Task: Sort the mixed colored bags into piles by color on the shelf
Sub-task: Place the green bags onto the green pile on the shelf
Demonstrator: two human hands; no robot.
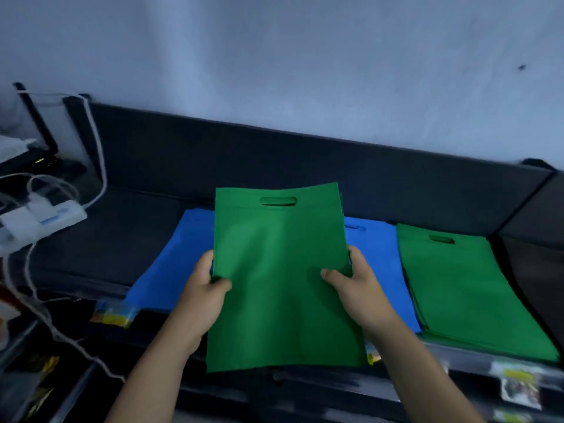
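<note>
Head view: a person holds a green bag (280, 270) flat in front of the body, above a dark shelf (146, 190). The left hand (204, 297) pinches the bag's left edge and the right hand (355, 293) its right edge, each thumb lying on top of the fabric and the fingers hidden underneath. The bag's long axis runs away from the person, its cut-out handle at the far end. It hangs over a spread of blue bags (171, 264). A green pile (464, 288) lies on the shelf to the right, just beside the blue, its handles also at the far end. The right hand is the nearer to that pile, so the coming move looks like a sideways carry to the right, with no turn of the bag needed.
</note>
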